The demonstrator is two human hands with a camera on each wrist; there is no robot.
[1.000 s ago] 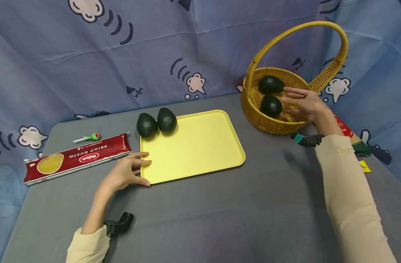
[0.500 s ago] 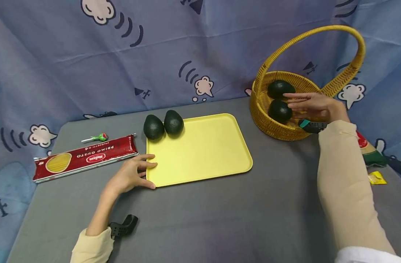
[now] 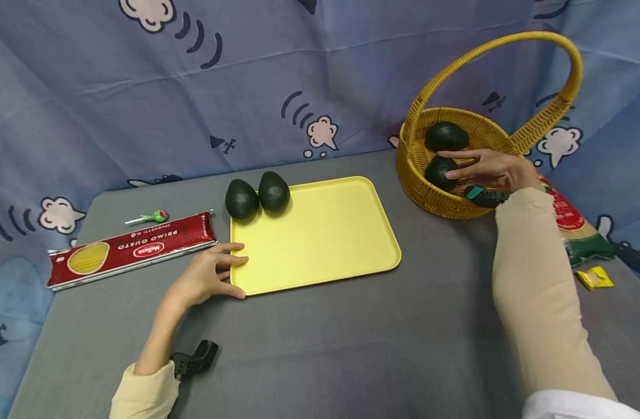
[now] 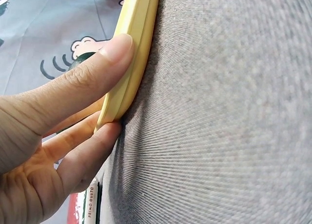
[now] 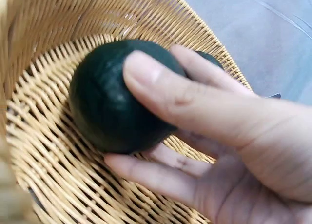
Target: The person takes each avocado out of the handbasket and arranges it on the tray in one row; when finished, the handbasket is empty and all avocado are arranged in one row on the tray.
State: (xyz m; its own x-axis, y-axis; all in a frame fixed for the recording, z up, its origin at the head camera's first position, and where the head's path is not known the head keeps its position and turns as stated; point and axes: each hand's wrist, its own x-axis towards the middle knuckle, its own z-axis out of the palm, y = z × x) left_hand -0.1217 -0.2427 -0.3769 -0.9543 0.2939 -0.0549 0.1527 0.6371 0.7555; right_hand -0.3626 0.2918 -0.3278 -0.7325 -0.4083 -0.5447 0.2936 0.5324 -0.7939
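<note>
The right hand [image 3: 490, 170] is down in the basket [image 3: 419, 186], its thumb and fingers [image 5: 156, 77] curled around the nearer avocado [image 5: 114, 97], which lies on the wicker floor in front of a second one [image 3: 445, 135]. The left hand [image 3: 204, 278] pinches the near left corner of the yellow tray [image 3: 320, 233], thumb on the rim, where two more avocados [image 3: 257, 195] sit at the far corner
</note>
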